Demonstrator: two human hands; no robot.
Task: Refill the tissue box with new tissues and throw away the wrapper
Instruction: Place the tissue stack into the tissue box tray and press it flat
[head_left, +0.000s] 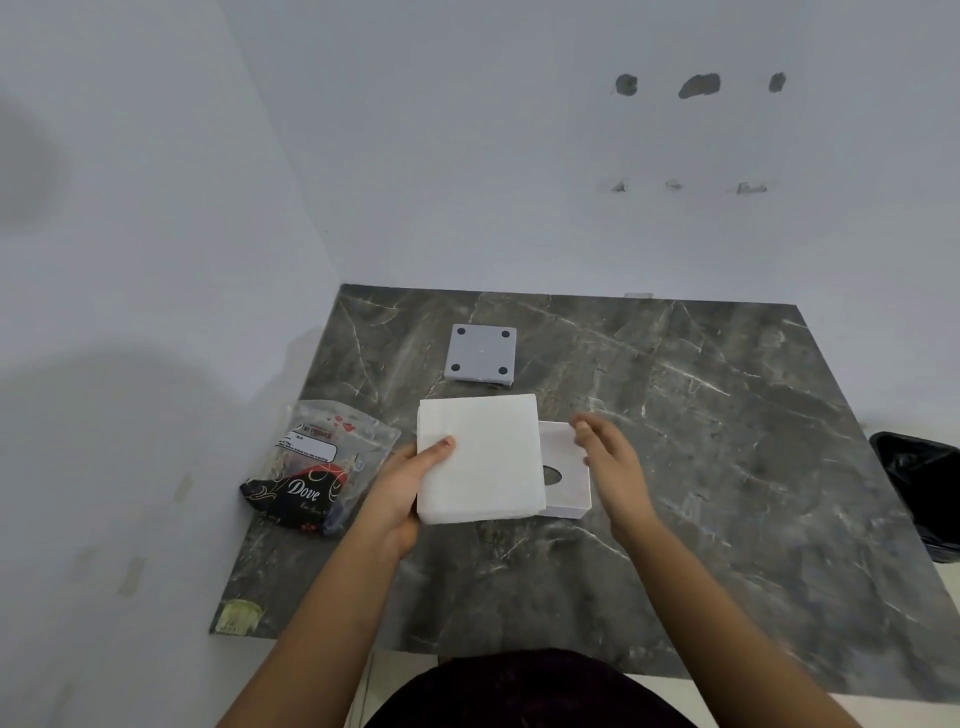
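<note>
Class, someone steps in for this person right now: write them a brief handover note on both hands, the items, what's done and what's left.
Left hand: holds the white square tissue stack over the marble table.
Right hand: open, beside the white plastic tissue box, which lies with its round hole showing.
Grey square base with four dark pads: off, further back.
Done: tissues unwrapped.
Left: load stack, close box, drop the printed plastic wrapper in the black-lined bin.

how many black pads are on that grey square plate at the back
4, one at each corner of the grey square plate: far left, far right, near left, near right. None look hidden.
</note>
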